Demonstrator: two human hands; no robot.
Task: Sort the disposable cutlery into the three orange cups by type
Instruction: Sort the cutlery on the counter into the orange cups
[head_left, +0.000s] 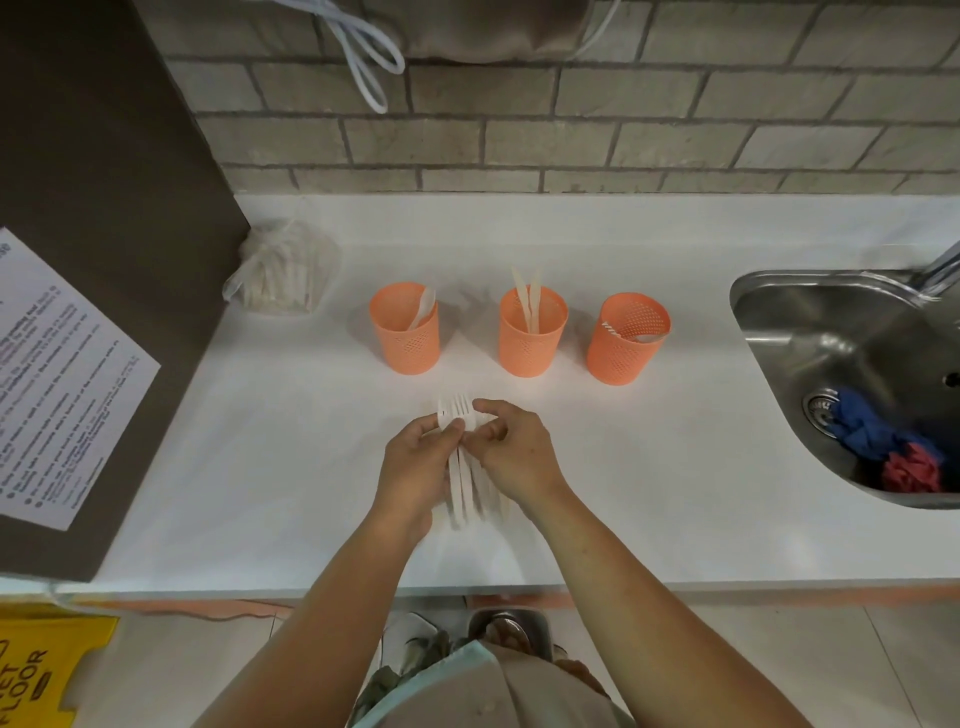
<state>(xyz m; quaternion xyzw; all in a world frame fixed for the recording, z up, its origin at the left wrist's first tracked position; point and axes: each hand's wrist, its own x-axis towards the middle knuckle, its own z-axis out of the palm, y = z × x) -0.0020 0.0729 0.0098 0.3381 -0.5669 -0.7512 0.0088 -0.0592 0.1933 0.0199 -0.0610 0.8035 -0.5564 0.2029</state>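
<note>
The left hand (415, 467) and right hand (514, 452) together grip a bundle of white plastic forks (460, 415), too overlapped to count, over the white counter (675, 467). There are three orange perforated cups behind: the left cup (405, 332) holds one white utensil (423, 306), and the middle cup (532, 338) holds two white knives (527, 291).

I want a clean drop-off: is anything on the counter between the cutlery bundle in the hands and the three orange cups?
Nothing visible does. The left hand and right hand hold the cutlery bundle, and only bare counter lies between it and the left cup, middle cup and right cup. The plastic bag sits far left.
</note>
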